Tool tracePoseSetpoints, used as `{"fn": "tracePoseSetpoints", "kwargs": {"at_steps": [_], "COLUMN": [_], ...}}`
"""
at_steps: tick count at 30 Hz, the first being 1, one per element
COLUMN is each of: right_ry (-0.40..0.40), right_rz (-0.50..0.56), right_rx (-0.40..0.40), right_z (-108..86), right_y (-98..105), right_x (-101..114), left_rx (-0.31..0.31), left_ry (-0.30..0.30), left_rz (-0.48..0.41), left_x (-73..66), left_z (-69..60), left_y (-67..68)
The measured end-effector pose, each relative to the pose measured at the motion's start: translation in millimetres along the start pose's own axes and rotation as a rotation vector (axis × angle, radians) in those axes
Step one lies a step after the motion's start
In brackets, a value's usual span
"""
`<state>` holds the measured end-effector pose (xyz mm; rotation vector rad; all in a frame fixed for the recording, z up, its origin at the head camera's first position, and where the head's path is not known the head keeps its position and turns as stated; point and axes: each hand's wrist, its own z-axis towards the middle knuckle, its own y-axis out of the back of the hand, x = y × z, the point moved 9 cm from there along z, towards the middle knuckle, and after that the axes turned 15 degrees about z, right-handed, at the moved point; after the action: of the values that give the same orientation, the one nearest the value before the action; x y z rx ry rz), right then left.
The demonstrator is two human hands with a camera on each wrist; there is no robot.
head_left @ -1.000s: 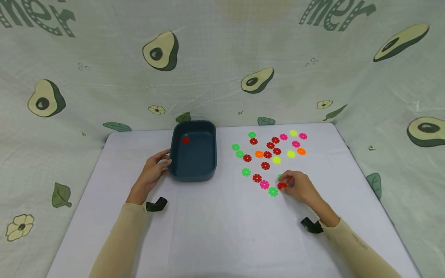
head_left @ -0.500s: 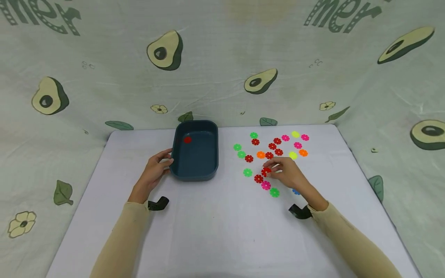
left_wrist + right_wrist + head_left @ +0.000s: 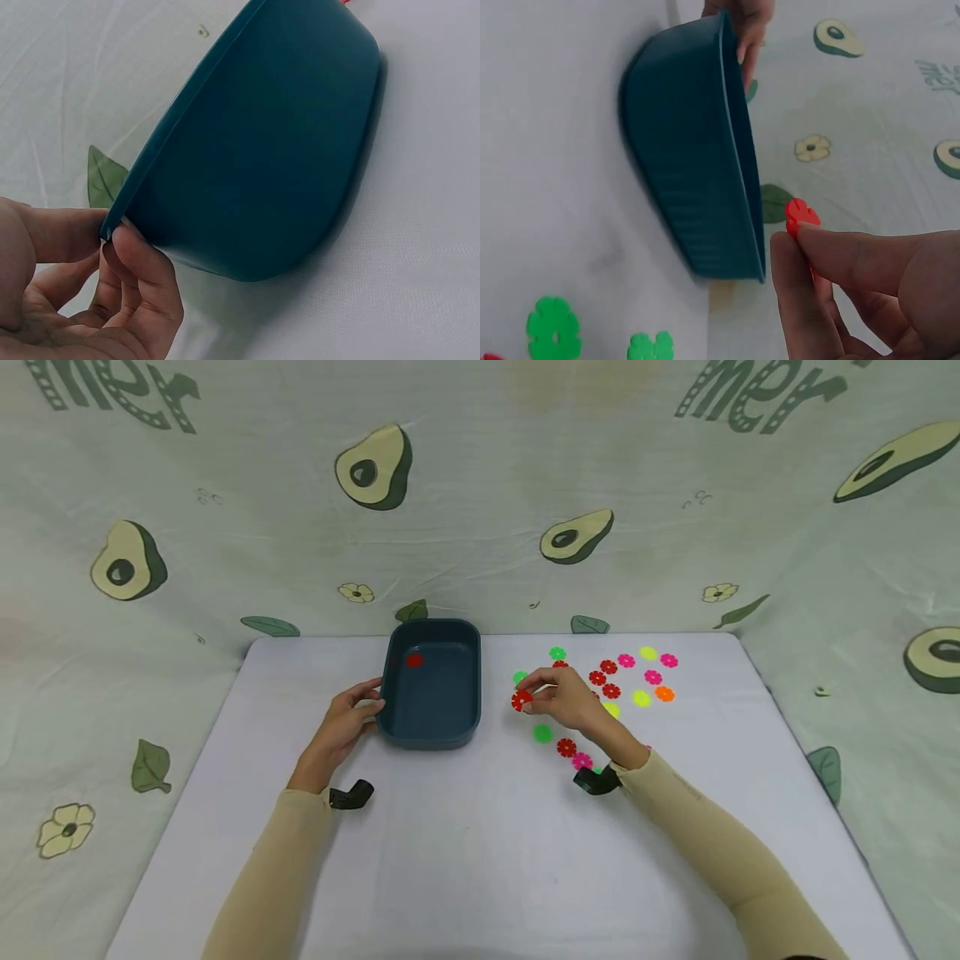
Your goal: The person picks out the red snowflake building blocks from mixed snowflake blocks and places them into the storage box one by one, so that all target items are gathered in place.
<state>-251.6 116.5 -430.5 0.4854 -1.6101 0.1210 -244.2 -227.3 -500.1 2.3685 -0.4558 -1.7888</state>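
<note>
A dark teal tray (image 3: 431, 731) stands at the table's back, left of centre, with one red disc (image 3: 414, 661) inside. My left hand (image 3: 341, 727) pinches the tray's left rim between thumb and fingers, as the left wrist view shows of the tray wall (image 3: 262, 150). Between thumb and fingertips my right hand (image 3: 570, 702) holds a red flower-shaped disc (image 3: 520, 700), to the right of the tray. In the right wrist view the pinched red disc (image 3: 801, 213) is level with the tray's open side.
Several flower-shaped discs lie on the table right of the tray, among them a green one (image 3: 543, 733), a pink one (image 3: 582, 762), an orange one (image 3: 664, 693) and a yellow one (image 3: 641, 698). A patterned cloth (image 3: 465, 543) hangs behind the white table (image 3: 465, 860).
My right hand has moved left across the scattered discs toward the tray, carrying the red disc. My left hand has stayed on the tray's rim. The head view has shifted slightly.
</note>
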Motion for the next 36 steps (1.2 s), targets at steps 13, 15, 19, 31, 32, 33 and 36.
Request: {"fn": "tracePoseSetpoints", "kwargs": {"at_steps": [13, 15, 19, 31, 32, 33, 36], "right_ry": [-0.05, -0.042, -0.026, -0.1, -0.112, -0.122, -0.159], "right_rz": [0.144, 0.14, 0.12, 0.11, 0.115, 0.117, 0.142], "right_rx": [0.024, 0.03, 0.02, 0.029, 0.025, 0.021, 0.001], "right_z": [60.1, 69.1, 88.6, 130.3, 133.3, 136.1, 144.4], "right_y": [-57.0, -65.2, -77.9, -108.7, -110.2, -111.4, -114.3], "right_x": [23.3, 26.8, 30.7, 30.9, 28.8, 26.9, 20.3], "left_rx": [-0.002, -0.003, -0.004, -0.02, -0.021, -0.022, -0.022], "left_ry": [0.001, 0.0, -0.005, -0.005, -0.004, -0.002, -0.001], "left_rz": [-0.003, -0.004, -0.006, -0.006, -0.005, -0.006, -0.002], "left_x": [0.8, 1.1, 1.5, 1.9, 2.4, 2.7, 2.8], "left_z": [0.7, 0.8, 1.7, 2.1, 2.4, 2.6, 2.8], "left_y": [0.0, 0.0, 0.3, 0.9, 0.9, 0.9, 0.8]}}
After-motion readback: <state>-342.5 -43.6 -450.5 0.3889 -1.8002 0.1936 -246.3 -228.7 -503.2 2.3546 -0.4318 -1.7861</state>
